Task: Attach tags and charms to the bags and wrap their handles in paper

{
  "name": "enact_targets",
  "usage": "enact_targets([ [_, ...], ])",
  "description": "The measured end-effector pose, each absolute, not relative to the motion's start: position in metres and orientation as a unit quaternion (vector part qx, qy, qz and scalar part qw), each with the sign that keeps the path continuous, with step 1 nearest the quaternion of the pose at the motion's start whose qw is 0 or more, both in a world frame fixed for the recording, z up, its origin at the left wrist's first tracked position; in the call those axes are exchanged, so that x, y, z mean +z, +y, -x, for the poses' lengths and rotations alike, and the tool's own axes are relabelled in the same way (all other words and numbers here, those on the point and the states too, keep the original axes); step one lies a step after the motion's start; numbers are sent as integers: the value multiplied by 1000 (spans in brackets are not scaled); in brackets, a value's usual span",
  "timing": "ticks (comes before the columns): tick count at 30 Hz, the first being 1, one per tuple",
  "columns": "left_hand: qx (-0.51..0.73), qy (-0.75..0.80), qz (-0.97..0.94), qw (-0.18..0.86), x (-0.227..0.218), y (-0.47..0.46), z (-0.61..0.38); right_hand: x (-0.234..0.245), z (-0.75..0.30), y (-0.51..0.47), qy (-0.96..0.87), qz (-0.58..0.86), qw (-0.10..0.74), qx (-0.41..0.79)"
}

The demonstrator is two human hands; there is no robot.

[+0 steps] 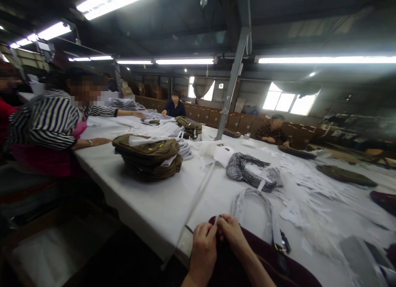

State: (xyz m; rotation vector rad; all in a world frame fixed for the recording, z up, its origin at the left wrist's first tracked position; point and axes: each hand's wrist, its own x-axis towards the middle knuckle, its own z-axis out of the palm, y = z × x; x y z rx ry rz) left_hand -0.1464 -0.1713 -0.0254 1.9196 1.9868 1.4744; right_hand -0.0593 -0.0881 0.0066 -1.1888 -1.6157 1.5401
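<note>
A dark maroon fabric bag (266, 248) lies in front of me at the table's near edge, partly under my forearms. Over its upper edge my left hand (203, 246) is closed in a pinch, its fingertips against a small whitish strip (217, 219). My right hand (229, 232) pinches at the same spot from the other side, thumb and fingers pressed together. The fingertips hide most of the strip. Beyond the hands, a strap loop wrapped in white (269, 210) rises from the bag, with a dark buckle (284, 241) near its lower end.
Stacked olive backpacks (148, 155) stand on the white-covered table (145, 208) at left. A black-and-white knitted piece (241, 171) lies ahead. Paper scraps (309, 184) spread to the right. A metal post (232, 85) rises mid-table. A person in striped sleeves (51, 118) leans in from the left.
</note>
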Motion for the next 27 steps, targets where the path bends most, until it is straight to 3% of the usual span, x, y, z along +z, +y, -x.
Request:
enact_targets([
  [6, 429, 643, -634, -3, -26, -172, 143, 6, 60, -86, -627, 444, 307, 561],
  [12, 545, 663, -475, 196, -20, -165, 153, 12, 57, -92, -666, 415, 299, 543],
  [20, 538, 599, -477, 353, -8, -162, 172, 7, 53, -92, -614, 395, 328, 600],
  [27, 550, 585, -462, 376, -16, -161, 167, 3, 58, -90, -563, 426, 326, 629],
])
